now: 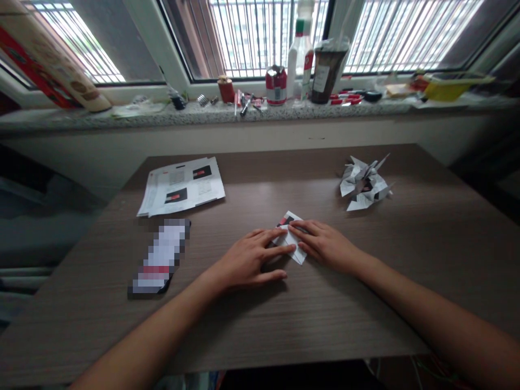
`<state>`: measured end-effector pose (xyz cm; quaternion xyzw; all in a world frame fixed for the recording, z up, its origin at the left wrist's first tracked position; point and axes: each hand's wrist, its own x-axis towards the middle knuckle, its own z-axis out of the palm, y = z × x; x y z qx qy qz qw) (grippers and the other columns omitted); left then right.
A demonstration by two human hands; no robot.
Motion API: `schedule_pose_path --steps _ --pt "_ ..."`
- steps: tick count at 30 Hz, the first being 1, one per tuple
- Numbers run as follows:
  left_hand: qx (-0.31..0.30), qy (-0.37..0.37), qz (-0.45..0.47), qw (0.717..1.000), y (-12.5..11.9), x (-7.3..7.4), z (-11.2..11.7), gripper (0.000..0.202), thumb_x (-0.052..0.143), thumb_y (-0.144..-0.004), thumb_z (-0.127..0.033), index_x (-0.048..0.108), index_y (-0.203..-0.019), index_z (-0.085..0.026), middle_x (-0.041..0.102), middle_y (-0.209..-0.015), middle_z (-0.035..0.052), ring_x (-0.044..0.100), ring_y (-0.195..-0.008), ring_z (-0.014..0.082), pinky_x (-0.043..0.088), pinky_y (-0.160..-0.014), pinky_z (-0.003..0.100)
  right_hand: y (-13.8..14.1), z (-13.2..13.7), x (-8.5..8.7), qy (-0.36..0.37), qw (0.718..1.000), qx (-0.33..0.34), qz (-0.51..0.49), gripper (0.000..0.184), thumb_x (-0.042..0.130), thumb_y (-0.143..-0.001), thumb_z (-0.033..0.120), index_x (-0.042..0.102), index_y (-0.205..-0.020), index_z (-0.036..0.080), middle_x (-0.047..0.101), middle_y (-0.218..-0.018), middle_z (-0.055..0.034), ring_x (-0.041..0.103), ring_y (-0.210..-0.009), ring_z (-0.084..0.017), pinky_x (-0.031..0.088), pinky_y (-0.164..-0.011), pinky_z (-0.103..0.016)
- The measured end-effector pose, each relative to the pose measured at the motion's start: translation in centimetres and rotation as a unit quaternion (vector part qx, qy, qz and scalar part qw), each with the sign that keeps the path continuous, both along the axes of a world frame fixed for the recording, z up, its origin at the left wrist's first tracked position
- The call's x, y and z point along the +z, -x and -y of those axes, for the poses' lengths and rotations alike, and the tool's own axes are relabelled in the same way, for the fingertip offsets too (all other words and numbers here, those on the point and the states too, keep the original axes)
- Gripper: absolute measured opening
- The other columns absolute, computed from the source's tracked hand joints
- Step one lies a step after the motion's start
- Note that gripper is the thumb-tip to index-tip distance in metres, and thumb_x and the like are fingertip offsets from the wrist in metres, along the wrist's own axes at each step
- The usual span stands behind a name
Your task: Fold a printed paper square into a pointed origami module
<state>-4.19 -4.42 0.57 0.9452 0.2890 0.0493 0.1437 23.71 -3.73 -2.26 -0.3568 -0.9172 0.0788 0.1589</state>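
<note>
"Barred windows (pixel 266 32) light a brown worktop (pixel 309 325), its far edge near the wall (pixel 244 136) below a cluttered sill (pixel 154 116). Where is the work?"

"Near the middle, where a small folded paper (pixel 290 239) lies under the fingertips of both hands. On the left hand (pixel 247 257), fingers fan out and the thumb stands wide, off the paper. On the right hand (pixel 331 244), fingers lie closer together, tips down on the other side; whether they pinch, I cannot tell from here."

"How is such a fold best pressed?"

"Corners lined up first, I'd say. One hand should pin the layers while the other runs firmly along the crease, middle to tip. Pushing with both at once could skew it."

"And room to move?"

"Most of it toward the near edge, between the forearms (pixel 162 319). A phone (pixel 160 260) lies well to the left, printed sheets (pixel 182 187) beyond it. Folded paper shapes (pixel 357 174) sit heaped at far right; a wide right-hand sweep might knock them. Turning the paper in place looks safest."
</note>
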Motion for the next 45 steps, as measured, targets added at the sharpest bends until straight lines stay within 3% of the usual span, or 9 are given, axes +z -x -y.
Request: schedule_pose_path --steps 8,13,21,29,35,45 --pt "0.006 -0.027 0.017 0.999 0.1 0.1 0.1 0.063 0.056 -0.100 -0.061 0.034 -0.158 -0.050 0.010 -0.173 -0.0034 0.029 -0.155 0.0340 0.029 -0.124 0.053 0.6 0.6 0.3 0.013 0.999 -0.025 -0.015 0.051 0.045 -0.107 0.041 0.047 -0.155 0.025 0.055 -0.153 -0.0119 0.052 -0.138 -0.030 0.048 -0.113 -0.053" --pt "0.005 -0.032 0.001 0.999 0.5 -0.3 0.0 0.062 0.052 -0.101 -0.062 0.033 -0.158 -0.049 0.003 -0.173 -0.0052 0.021 -0.157 0.0337 0.025 -0.126 0.052 0.6 0.7 0.5 0.022 0.999 -0.029 -0.014 0.055 0.048 -0.105 0.047 0.045 -0.156 0.026 0.052 -0.155 -0.0106 0.050 -0.140 -0.030 0.045 -0.115 -0.050" --pt "0.044 -0.041 -0.020 0.998 0.4 -0.8 -0.3 0.074 0.039 -0.105 -0.065 0.025 -0.164 -0.023 0.023 -0.170 0.0066 0.030 -0.155 0.0243 0.019 -0.129 0.042 0.6 0.7 0.4 0.010 0.999 -0.028 0.021 0.060 0.050 -0.104 0.046 0.043 -0.157 0.019 0.047 -0.159 -0.0141 0.049 -0.141 -0.032 0.045 -0.115 -0.049" --pt "0.064 -0.069 -0.012 0.995 0.1 -1.0 -0.1 0.064 0.036 -0.108 -0.059 0.034 -0.161 -0.023 0.037 -0.166 0.0070 0.036 -0.152 0.0251 0.020 -0.128 0.042 0.9 0.8 0.5 -0.019 0.998 -0.022 0.058 0.061 0.045 -0.104 0.042 0.037 -0.160 0.019 0.043 -0.161 -0.0142 0.048 -0.140 -0.032 0.041 -0.116 -0.049" --pt "0.069 -0.063 -0.004 0.996 0.0 -0.9 0.0 0.057 0.034 -0.110 -0.055 0.033 -0.161 -0.031 0.037 -0.166 0.0022 0.040 -0.150 0.0233 0.010 -0.130 0.046 0.9 0.7 0.2 -0.017 0.998 -0.024 0.059 0.064 0.046 -0.104 0.041 0.031 -0.163 0.022 0.047 -0.159 -0.0134 0.050 -0.137 -0.033 0.043 -0.113 -0.050" --pt "0.111 -0.073 -0.002 0.991 -0.6 -1.3 1.0 0.053 0.035 -0.110 -0.052 0.038 -0.159 -0.033 0.040 -0.164 0.0003 0.040 -0.150 0.0253 0.006 -0.130 0.051 0.9 1.2 0.1 -0.016 0.998 -0.024 0.050 0.059 0.043 -0.106 0.043 0.042 -0.157 0.014 0.049 -0.158 -0.0152 0.045 -0.146 -0.029 0.039 -0.120 -0.047"
